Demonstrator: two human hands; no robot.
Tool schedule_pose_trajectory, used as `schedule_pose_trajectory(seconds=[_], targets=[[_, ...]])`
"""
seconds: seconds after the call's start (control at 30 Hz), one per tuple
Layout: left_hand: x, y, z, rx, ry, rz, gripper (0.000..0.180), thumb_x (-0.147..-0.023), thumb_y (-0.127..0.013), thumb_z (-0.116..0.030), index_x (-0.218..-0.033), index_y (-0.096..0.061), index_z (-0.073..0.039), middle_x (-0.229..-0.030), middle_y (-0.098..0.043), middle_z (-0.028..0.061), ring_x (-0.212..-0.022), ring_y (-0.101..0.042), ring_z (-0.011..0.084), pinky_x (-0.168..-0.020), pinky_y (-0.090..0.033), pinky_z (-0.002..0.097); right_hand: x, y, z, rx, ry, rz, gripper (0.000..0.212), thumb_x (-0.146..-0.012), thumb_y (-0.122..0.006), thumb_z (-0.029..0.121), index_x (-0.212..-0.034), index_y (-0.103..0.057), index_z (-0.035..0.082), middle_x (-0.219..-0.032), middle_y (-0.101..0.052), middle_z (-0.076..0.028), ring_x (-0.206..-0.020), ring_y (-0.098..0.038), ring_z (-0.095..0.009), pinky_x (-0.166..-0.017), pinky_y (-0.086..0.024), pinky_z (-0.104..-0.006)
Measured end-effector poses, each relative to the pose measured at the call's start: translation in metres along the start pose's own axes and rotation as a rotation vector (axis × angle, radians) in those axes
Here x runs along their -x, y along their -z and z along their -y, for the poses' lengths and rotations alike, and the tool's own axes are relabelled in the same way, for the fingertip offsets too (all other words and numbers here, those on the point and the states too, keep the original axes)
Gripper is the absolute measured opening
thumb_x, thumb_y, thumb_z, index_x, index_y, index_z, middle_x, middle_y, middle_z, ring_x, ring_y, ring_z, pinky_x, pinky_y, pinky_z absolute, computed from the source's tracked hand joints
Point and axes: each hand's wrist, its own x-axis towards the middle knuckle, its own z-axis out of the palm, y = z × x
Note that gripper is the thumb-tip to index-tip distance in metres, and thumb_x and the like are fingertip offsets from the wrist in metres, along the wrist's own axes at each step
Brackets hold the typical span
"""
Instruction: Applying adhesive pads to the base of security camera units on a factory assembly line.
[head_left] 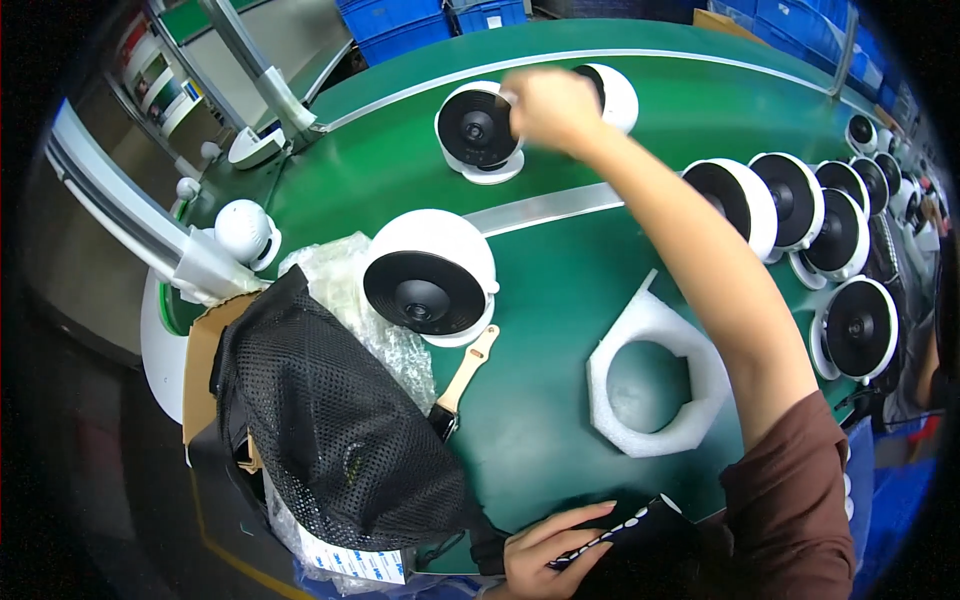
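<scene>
My right hand [555, 105] reaches across the belt with curled fingers, slightly blurred. Its fingertips are at the right edge of a round white fan-like unit [475, 125] with a black front; whether they touch it or pinch something small is hidden. Behind the hand stands a second such unit [620, 98], partly covered. At the lower edge, my left hand [555, 550] is closed around a black flat piece [640, 545] with a row of white dots along its edge. Nearer to me sits a larger-looking white unit [435, 240], its black front tilted down.
A white foam ring [612, 400] lies on the green worktop. Black mesh fabric [340, 420] drapes over a cardboard box [205, 350] beside bubble wrap [400, 350] and a watch with a beige strap [468, 370]. Several more units [855, 325] line the right. A metal rail [550, 208] crosses the middle.
</scene>
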Motion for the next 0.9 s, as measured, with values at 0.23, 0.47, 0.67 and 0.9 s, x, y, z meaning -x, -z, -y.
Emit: schedule_pose_trajectory(seconds=[0.23,0.47,0.67,0.9], targets=[[-0.004,0.002,-0.001,0.071,-0.134,-0.068,0.01,-0.067,-0.066,0.003,-0.074,-0.058,0.002,-0.094,-0.062,0.0185,-0.065,-0.06,0.0183,-0.055,-0.046,0.0241,-0.03,0.021,-0.105,-0.529,-0.912,0.416,0.057,-0.061,-0.074,0.022,-0.113,-0.053,0.01,-0.121,-0.046,-0.017,-0.109,-0.043,-0.042,-0.08,-0.04,-0.0627],[0.001,-0.003,0.008,0.064,-0.026,-0.004,0.011,-0.066,-0.067,0.004,-0.076,-0.061,0.003,-0.099,-0.061,0.0199,-0.082,-0.063,0.0244,-0.071,-0.049,0.0278,-0.028,0.067,-0.08,0.003,-0.425,0.306,0.074,-0.051,-0.078,0.015,-0.11,-0.041,-0.01,-0.097,-0.057,-0.027,-0.069,-0.062,-0.039,-0.047,-0.054,-0.0446],[-0.003,-0.007,-0.005,-0.17,-0.105,-0.185,0.015,-0.062,-0.071,-0.004,-0.073,-0.063,0.002,-0.104,-0.057,0.0235,-0.087,-0.061,0.0294,-0.072,-0.048,0.0304,0.034,0.223,0.029,-0.176,-0.179,0.608,0.041,-0.059,-0.073,0.03,-0.09,-0.065,0.005,-0.078,-0.064,-0.009,-0.064,-0.06,-0.018,-0.053,-0.048,-0.0266],[-0.021,-0.023,-0.019,-0.176,-0.337,-0.136,0.01,-0.063,-0.07,-0.003,-0.071,-0.066,-0.002,-0.136,-0.012,0.0326,-0.124,-0.021,0.0488,-0.097,-0.027,0.0519,0.097,0.223,0.047,-0.367,0.055,1.231,0.052,-0.069,-0.064,0.046,-0.086,-0.063,-0.004,-0.072,-0.063,-0.013,-0.052,-0.061,-0.019,-0.044,-0.049,-0.0241]])
